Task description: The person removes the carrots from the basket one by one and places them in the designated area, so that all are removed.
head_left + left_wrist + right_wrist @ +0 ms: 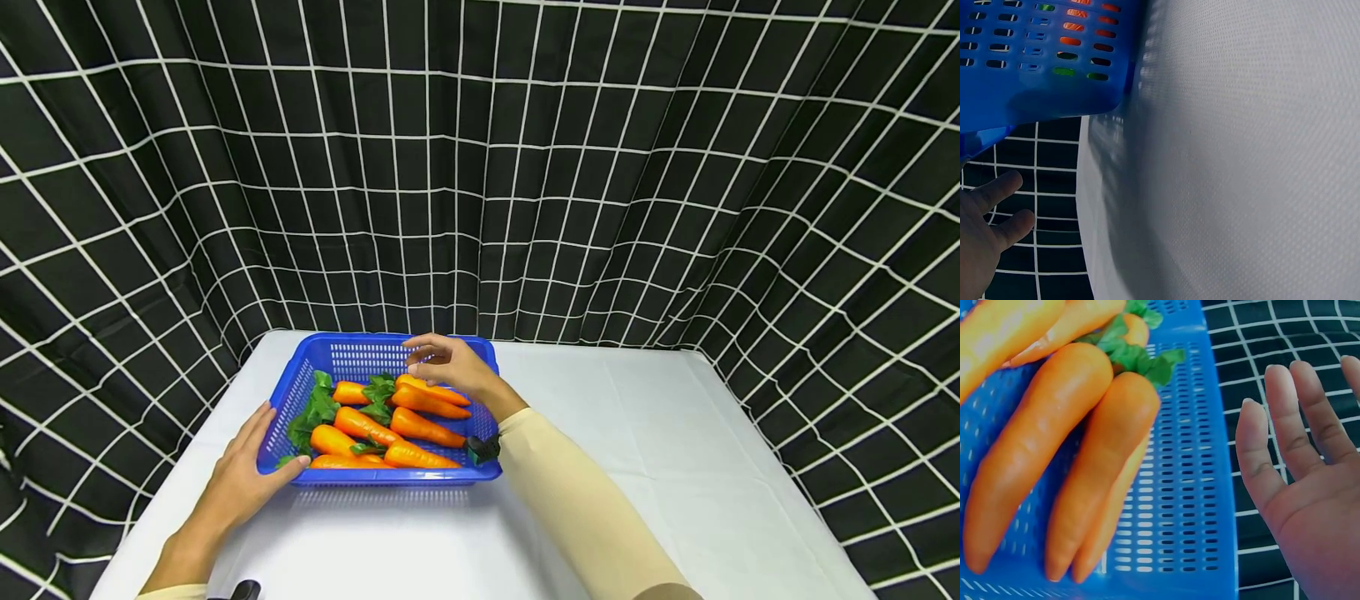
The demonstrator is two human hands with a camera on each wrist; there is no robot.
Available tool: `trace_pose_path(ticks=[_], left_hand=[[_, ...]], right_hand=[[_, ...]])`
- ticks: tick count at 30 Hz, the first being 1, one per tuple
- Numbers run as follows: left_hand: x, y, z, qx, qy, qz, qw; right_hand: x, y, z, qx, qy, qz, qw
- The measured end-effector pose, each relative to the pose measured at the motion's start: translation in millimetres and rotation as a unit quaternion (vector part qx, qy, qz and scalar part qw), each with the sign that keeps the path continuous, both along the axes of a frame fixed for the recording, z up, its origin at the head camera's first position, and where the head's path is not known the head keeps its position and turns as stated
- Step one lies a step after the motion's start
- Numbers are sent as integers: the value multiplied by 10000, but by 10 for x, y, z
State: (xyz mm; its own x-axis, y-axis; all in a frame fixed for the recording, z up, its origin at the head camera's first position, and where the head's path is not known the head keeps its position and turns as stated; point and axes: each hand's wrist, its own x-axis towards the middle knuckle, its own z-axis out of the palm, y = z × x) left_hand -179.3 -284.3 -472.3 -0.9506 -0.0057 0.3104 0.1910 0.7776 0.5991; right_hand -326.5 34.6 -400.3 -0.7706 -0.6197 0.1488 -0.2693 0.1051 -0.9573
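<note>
A blue slotted plastic basket (375, 477) stands on the white table and holds several orange carrots (427, 429) with green leafy tops (318, 408). At its front left corner, my left hand (236, 471) touches the rim with spread fingers, the thumb lying over the front edge. The left wrist view shows two of its fingers extended beside the basket wall (1041, 94). Above the back right of the basket hovers my right hand (453, 364), fingers loosely bent and holding nothing. In the right wrist view, carrots (1107, 450) lie in the basket apart from that hand (1319, 487).
The white tabletop (637, 450) extends to the right and in front of the basket. A black cloth with a white grid (570, 192) hangs behind and at both sides. A small dark object (482, 450) shows at the basket's right edge, by the right wrist.
</note>
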Motion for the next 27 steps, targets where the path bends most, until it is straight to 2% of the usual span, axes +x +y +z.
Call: trace_pose_path(ticks=[13, 18, 22, 27], left_hand=[[2, -10, -18, 96, 11, 20, 10000], [22, -6, -11, 108, 51, 24, 9999], [25, -14, -4, 89, 43, 33, 9999], [7, -9, -9, 86, 27, 11, 10000]], right_hand=[[-177, -150, -282, 902, 271, -123, 9955], [-188, -179, -322, 1144, 282, -122, 9930], [-190, -195, -345, 1547, 250, -178, 9875], [-203, -194, -382, 1995, 442, -192, 9787]])
